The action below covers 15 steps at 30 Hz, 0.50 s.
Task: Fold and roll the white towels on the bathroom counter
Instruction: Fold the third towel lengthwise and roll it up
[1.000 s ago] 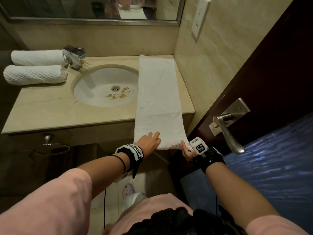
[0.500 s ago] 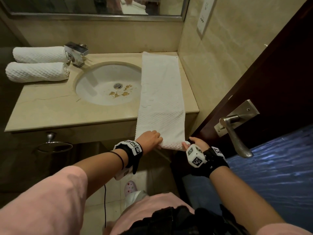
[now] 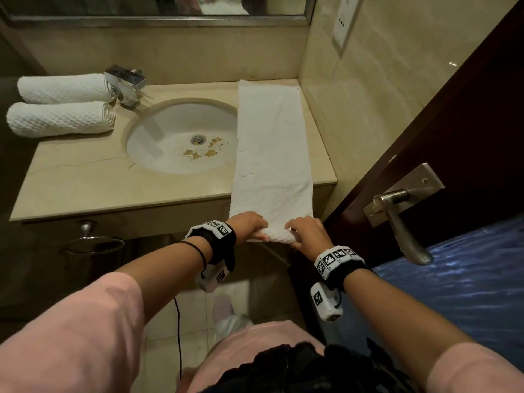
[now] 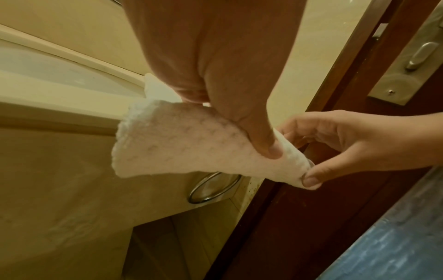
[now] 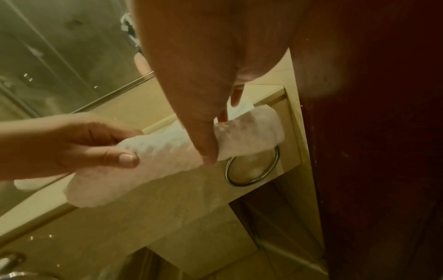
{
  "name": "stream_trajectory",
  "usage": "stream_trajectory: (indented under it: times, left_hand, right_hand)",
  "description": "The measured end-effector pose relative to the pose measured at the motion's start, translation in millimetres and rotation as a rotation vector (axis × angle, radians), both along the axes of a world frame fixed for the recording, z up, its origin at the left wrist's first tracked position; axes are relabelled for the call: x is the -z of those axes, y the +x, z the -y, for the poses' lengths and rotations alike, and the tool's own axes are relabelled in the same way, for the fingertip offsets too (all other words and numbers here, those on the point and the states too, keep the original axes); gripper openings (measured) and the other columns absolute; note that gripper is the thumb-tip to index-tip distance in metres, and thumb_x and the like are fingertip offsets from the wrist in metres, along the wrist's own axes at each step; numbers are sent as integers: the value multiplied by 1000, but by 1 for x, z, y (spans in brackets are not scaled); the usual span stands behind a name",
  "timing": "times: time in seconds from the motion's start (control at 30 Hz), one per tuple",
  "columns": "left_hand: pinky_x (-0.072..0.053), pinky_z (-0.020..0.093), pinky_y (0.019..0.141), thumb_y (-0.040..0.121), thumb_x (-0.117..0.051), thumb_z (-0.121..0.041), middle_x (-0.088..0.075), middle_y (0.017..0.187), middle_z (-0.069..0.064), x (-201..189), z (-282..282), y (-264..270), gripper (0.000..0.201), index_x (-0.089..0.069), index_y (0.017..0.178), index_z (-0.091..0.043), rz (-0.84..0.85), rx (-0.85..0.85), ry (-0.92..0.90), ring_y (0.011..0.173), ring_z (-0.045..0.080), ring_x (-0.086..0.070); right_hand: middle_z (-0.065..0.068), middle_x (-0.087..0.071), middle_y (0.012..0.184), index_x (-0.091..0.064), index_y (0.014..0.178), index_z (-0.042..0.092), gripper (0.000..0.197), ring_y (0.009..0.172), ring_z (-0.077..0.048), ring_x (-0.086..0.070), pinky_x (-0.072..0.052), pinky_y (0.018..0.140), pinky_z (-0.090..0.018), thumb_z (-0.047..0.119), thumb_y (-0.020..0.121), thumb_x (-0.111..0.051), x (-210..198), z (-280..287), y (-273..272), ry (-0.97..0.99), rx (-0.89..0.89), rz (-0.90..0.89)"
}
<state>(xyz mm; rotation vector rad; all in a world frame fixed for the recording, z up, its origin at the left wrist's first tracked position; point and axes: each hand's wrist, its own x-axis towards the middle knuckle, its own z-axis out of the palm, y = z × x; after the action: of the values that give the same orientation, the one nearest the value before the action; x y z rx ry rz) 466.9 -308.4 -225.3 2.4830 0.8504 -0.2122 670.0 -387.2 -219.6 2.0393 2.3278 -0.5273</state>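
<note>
We see folded towel (image 3: 272, 154) strip running away from us across counter (image 3: 85, 191); left hand (image 3: 249, 225) and right hand (image 3: 307, 232) both pinching hanging near end, first curl started.

Long white towel (image 3: 273, 143) right of sink (image 3: 181, 137), near end pinched by left hand (image 3: 249, 226) and right hand (image 3: 307, 232), two rolled towels (image 3: 61, 106) left of sink

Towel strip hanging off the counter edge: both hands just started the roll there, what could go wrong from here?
1. The folded towel has its near end off the counter, so the roll starts unsupported and may come out loose.
2. The left hand and right hand pinch it separately; uneven turning could skew the roll.
3. Its left edge overlaps the sink, so it could sag in.
</note>
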Motion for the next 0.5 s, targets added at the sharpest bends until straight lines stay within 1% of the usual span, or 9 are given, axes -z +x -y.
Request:
stream_trajectory:
  times: [0.03,0.07,0.13,0.2,0.27,0.33,0.4,0.5]
  left_hand:
    - [-29,26,72,93,-55,-41,-61,97,16,-2,0,1,42,-62,103,0,-8,3,-4,94,29,-54]
    - [-31,27,74,93,-55,-41,-61,99,16,-3,1,1,43,-61,105,-1,-22,0,-9,95,29,-54]
    - [-35,30,79,94,-52,-43,-61,105,15,-5,2,2,43,-59,109,-3,-68,-13,-7,99,29,-54]
    - [-38,34,83,96,-47,-42,-59,109,13,-6,7,3,41,-54,114,-5,-143,-35,44,102,29,-54]
    - [-39,37,83,99,-42,-33,-58,111,13,-6,17,6,33,-48,118,-7,-158,-63,153,101,31,-54]
    - [-38,37,83,98,-37,-20,-54,112,13,-5,31,11,27,-44,122,-8,-130,-92,246,99,30,-52]
    - [-37,36,82,94,-34,-10,-50,114,13,-1,47,17,32,-41,125,-8,-130,-136,291,98,29,-49]
    - [-35,35,85,89,-33,-7,-47,114,12,5,61,21,37,-41,125,-8,-129,-217,325,97,27,-44]
  right_hand:
    - [3,-63,112,-61,118,24,35,108,-19,-53,-37,96,-32,24,83,-69,-2,-3,1,-16,-31,17]
    - [1,-63,111,-64,116,21,31,107,-20,-53,-40,95,-32,23,85,-66,-3,-5,1,-46,-38,1]
    - [-3,-63,114,-65,117,16,30,108,-21,-54,-43,95,-34,19,87,-65,-7,-11,2,-138,-10,-54]
    - [-5,-65,116,-66,118,13,31,110,-22,-57,-44,97,-32,17,87,-66,-9,-18,4,-216,26,-91]
    - [-5,-67,117,-67,118,13,32,110,-21,-58,-43,96,-28,15,86,-66,-11,-26,6,-261,66,-104]
    - [-5,-68,114,-68,115,12,30,108,-20,-59,-43,92,-26,14,85,-67,-14,-34,7,-308,81,-75]
    - [-6,-68,111,-69,111,12,28,105,-20,-60,-46,90,-28,13,83,-69,-19,-40,8,-375,95,-53]
    - [-5,-69,109,-70,109,13,28,104,-19,-61,-49,87,-29,13,82,-72,-24,-48,8,-446,135,-64]
